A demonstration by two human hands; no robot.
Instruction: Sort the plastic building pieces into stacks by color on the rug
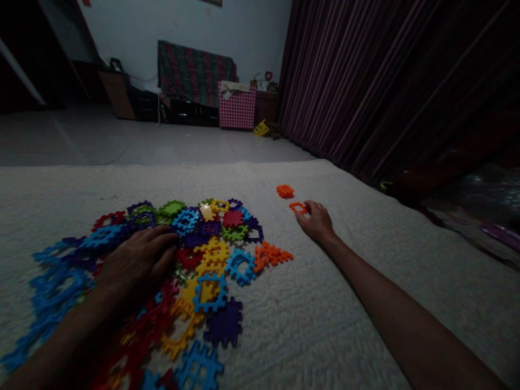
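"At the near edge of the pile (213,252), what is there?"

"A toothed blue square (198,362). A purple square (225,323) lies a little farther up, on the pile's right side."

"And the left hand?"

"The left hand (136,257) rests palm down over the pile's left half, fingers loosely bent. The undersides are hidden, so I can't tell whether they grip a piece."

"What lies farther along the pile's right edge?"

"Some orange pieces (271,254), one a triangle."

"Where's the right hand?"

"The right hand (319,221) is out to the right of the pile, level with its far end, closed in a pinch on an orange frame (298,204)."

"So the frame is off the pile?"

"Yes, well apart from it. Just beyond, also right of the pile, sits an orange stack (285,191). The quilt (325,325) spreads beneath and around the pile."

"Farther out?"

"Beyond the pile, the floor (203,145), then a yellow thing (261,128) and a checked cloth (236,111). A dark curtain (345,70) hangs to the pile's right, and the pale wall (252,27) stands farthest from it."
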